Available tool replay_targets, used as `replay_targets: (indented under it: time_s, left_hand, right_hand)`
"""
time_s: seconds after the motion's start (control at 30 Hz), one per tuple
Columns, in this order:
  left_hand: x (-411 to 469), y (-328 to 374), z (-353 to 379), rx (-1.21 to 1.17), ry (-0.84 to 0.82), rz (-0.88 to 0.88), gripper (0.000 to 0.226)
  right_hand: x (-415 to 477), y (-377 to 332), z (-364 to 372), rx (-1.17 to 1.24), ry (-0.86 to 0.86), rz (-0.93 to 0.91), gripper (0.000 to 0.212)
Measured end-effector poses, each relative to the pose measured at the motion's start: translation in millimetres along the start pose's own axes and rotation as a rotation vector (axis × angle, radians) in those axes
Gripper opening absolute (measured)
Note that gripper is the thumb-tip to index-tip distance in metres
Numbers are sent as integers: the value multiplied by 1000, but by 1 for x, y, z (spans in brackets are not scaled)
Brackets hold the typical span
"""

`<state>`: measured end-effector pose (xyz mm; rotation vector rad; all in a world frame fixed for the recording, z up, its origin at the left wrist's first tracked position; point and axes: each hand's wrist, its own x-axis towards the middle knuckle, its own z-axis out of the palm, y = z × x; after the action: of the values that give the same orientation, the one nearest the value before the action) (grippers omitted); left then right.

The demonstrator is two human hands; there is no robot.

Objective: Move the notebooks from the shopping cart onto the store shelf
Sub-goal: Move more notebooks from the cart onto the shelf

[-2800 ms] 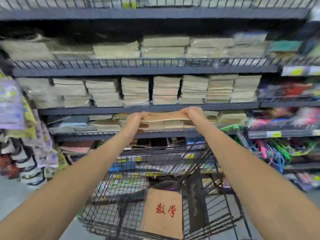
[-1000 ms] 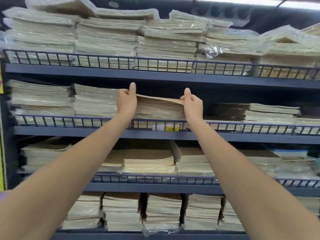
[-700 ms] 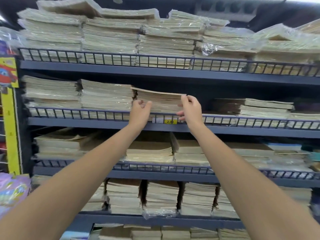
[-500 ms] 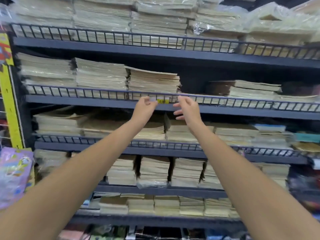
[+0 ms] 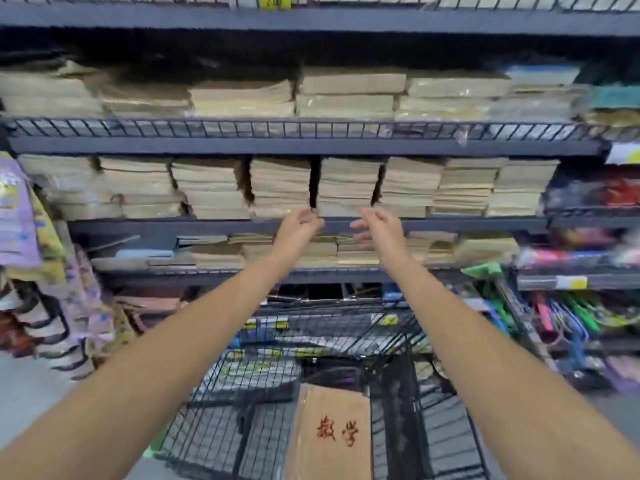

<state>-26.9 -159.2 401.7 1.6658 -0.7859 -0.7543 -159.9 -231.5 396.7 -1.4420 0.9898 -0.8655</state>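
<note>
Item: brown paper-covered notebook (image 5: 334, 434), propped in my shopping cart (image 5: 221, 427) below the store shelf (image 5: 138, 225); likely light, thin and floppy, best gripped at both side edges; left hand (image 5: 299, 230) loosely curled, right hand (image 5: 379, 226) slack, both empty.

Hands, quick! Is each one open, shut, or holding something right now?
Left hand: open, fingers loosely curled, holding nothing.
Right hand: open, fingers relaxed, holding nothing.
</note>
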Motion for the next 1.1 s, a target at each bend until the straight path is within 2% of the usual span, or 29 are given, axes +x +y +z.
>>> replay_targets:
  time_s: [0.13,0.2,0.3,0.37,0.4,0.5,0.6,0.67,0.83,0.97,1.03,1.1]
  left_hand:
    - [-15,-86,31,18,-74,-254,31]
    - [-23,-132,40,57,-124,-373,39]
    - [-31,-182,48,98,-124,-434,39]
    - [-40,-216,54,121,-145,-478,39]
    - [-45,-254,58,159,-161,-561,40]
    - [-57,-300,62,227,-224,-644,34]
    - [-66,-341,64,254,-262,-759,36]
    - [-71,-368,66,271,-281,-821,38]
    - [-71,-434,81,304,-196,-953,38]
    - [-76,-478,97,300,-225,-1011,43]
    - [-80,-496,104,324,-239,-1025,38]
    - [-80,-505,110,335,-216,-1024,33]
  right_hand:
    - [-19,89,-15,-21,30,230,15]
    - [-28,136,-19,-24,48,362,17]
    - [-36,187,-22,-4,92,480,19]
    - [-45,219,-24,-6,101,573,15]
    - [-54,254,-19,-17,99,672,13]
    - [-71,301,-18,2,162,784,8]
    - [-87,352,-16,-21,188,900,14]
    - [-99,386,-15,-56,162,962,12]
    - [-115,450,-3,-168,94,1029,24]
    - [-121,484,10,-149,116,1067,6]
    - [-123,504,12,-211,90,1073,25]
    - [-125,513,13,-257,54,1068,33]
